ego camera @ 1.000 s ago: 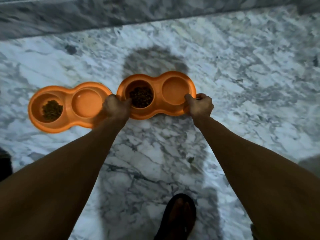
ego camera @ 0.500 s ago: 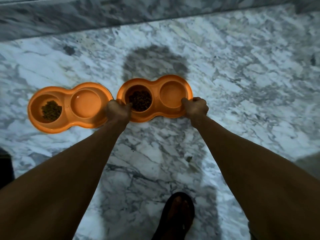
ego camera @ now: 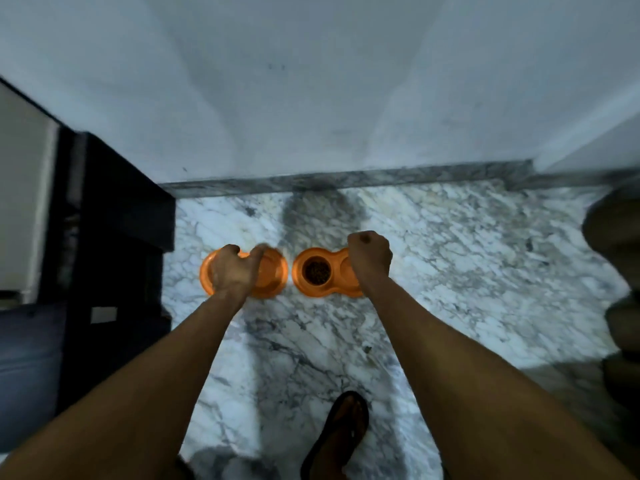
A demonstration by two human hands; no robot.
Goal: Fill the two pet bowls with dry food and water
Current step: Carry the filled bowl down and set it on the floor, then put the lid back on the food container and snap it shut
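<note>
One dark cabinet (ego camera: 114, 237) near left bowl (ego camera: 274, 276)

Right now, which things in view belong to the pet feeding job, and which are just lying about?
Job: left bowl; right bowl; dry food in the right bowl; left hand; right hand.

Not part of it: black cabinet; sandal on the foot; dark bundle at the right edge, too blurred to identify.

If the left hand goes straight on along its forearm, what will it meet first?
Probably the left orange bowl, directly beneath the left hand; height above it is unclear.
</note>
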